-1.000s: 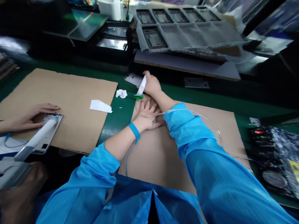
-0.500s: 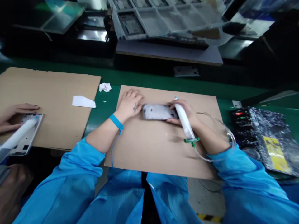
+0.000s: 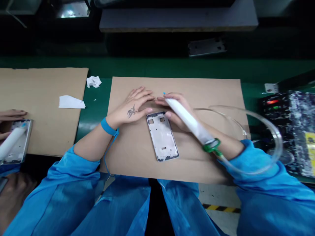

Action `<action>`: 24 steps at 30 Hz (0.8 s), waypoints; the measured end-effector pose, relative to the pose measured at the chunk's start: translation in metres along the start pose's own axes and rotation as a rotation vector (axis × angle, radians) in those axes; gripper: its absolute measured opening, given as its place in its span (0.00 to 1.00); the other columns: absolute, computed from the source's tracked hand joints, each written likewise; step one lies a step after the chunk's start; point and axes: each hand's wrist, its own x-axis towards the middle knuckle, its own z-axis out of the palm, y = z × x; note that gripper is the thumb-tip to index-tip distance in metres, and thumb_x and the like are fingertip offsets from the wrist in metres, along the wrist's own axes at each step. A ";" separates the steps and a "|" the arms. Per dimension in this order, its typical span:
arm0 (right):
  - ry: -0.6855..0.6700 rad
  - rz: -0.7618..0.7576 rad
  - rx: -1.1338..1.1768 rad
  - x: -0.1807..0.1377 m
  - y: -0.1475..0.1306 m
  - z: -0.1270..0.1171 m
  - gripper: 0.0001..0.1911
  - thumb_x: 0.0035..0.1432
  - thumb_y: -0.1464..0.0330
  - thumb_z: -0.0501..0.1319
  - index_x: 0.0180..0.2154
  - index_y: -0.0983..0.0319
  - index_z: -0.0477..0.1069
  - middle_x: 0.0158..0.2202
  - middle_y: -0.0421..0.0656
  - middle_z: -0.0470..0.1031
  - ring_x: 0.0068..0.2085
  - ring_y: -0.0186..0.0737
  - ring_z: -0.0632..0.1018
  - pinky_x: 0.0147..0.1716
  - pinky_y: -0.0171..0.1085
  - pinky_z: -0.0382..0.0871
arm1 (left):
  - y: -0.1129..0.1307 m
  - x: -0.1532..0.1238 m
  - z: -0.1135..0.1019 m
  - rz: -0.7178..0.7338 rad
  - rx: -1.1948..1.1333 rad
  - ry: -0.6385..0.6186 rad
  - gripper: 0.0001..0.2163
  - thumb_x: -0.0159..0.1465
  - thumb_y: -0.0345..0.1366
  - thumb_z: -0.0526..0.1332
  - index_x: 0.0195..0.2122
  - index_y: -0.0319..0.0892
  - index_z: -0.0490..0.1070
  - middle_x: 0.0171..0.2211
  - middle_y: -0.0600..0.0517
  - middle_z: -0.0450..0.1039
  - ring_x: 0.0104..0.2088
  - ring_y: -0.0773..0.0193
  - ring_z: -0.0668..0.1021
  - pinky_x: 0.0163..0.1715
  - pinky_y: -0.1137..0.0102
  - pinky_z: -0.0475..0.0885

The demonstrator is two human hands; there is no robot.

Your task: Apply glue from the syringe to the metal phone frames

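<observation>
A phone middle frame (image 3: 162, 137) lies on the brown cardboard sheet (image 3: 137, 164), its pale inner face up and slightly turned, with cutouts at its far end. My left hand (image 3: 135, 106) is open, fingers stretched over the cardboard, its thumb at the frame's far left corner. In my right hand (image 3: 180, 109) rests a white dispensing syringe (image 3: 188, 119), slanting back over the wrist with its blue tip pointing away from me. That hand's thumb is by the frame's far right corner. From the syringe's green cap (image 3: 211, 145) a clear tube (image 3: 275, 144) loops right.
At right stands a speckled control box (image 3: 292, 124) with lit displays. A co-worker's hand (image 3: 12, 114) and syringe work over another phone frame (image 3: 21, 144) at left. Crumpled paper (image 3: 94, 81) and a white scrap (image 3: 72, 102) lie between; another frame (image 3: 206, 47) sits under the shelf (image 3: 177, 19).
The phone frame, held sideways in my right hand before, now lies lengthwise on the cardboard, let go. My right hand has moved left, keeping the syringe. The view has tilted down.
</observation>
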 end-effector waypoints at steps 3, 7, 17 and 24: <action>0.176 0.100 0.093 0.003 0.011 -0.003 0.29 0.79 0.45 0.60 0.73 0.44 0.61 0.59 0.45 0.86 0.67 0.54 0.84 0.71 0.61 0.78 | 0.012 -0.002 0.002 0.003 0.003 -0.041 0.51 0.63 0.80 0.64 0.72 0.43 0.73 0.81 0.34 0.60 0.85 0.28 0.53 0.84 0.32 0.45; 0.332 0.257 0.139 0.007 0.014 -0.011 0.40 0.74 0.31 0.49 0.73 0.43 0.63 0.44 0.44 0.86 0.48 0.52 0.89 0.49 0.53 0.88 | 0.017 -0.005 0.003 0.062 -0.035 -0.070 0.39 0.64 0.75 0.69 0.60 0.46 0.80 0.80 0.38 0.64 0.85 0.31 0.53 0.84 0.36 0.49; 0.261 0.401 -0.002 0.001 -0.021 -0.007 0.26 0.62 0.40 0.76 0.46 0.52 0.84 0.31 0.40 0.82 0.24 0.38 0.78 0.21 0.40 0.76 | 0.002 -0.006 0.001 0.035 -0.071 -0.004 0.35 0.64 0.71 0.73 0.56 0.46 0.80 0.76 0.40 0.68 0.84 0.36 0.58 0.84 0.41 0.55; 0.185 0.365 -0.043 0.002 -0.026 0.009 0.25 0.58 0.44 0.81 0.44 0.51 0.78 0.33 0.41 0.84 0.29 0.43 0.82 0.26 0.43 0.80 | 0.013 0.002 0.013 -0.007 -0.065 0.063 0.34 0.60 0.70 0.76 0.52 0.46 0.79 0.74 0.40 0.70 0.83 0.32 0.58 0.84 0.37 0.52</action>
